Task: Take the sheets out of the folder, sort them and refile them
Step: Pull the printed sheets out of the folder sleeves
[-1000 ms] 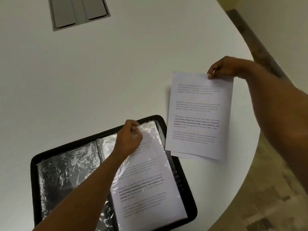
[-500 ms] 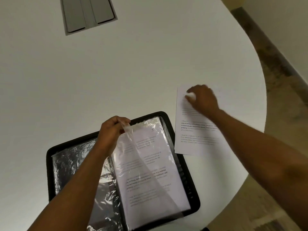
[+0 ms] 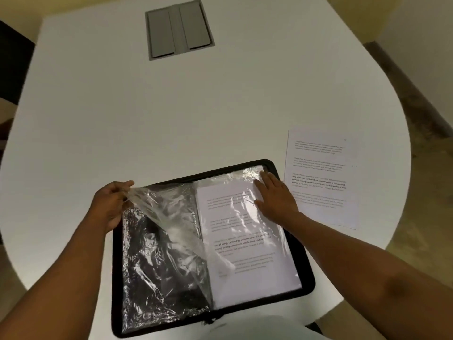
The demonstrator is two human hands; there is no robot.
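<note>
On the white table (image 3: 103, 114) I see a grey hatch (image 3: 179, 29) with 2 flaps at the far side, well apart from the work. My left hand (image 3: 111, 204) is at the left edge of the open black folder (image 3: 306, 273), and its fingers pinch the corner of a clear plastic sleeve (image 3: 171, 224), which is lifted and crosses the dark left page. My right hand (image 3: 275, 200) lies flat, fingers straight, on the printed sheet (image 3: 245, 241) in the right page. Just beside the folder, to the right, a loose sheet (image 3: 321, 177) lies on the table. The print is blurred; I only read "way of living" in a bold line.
</note>
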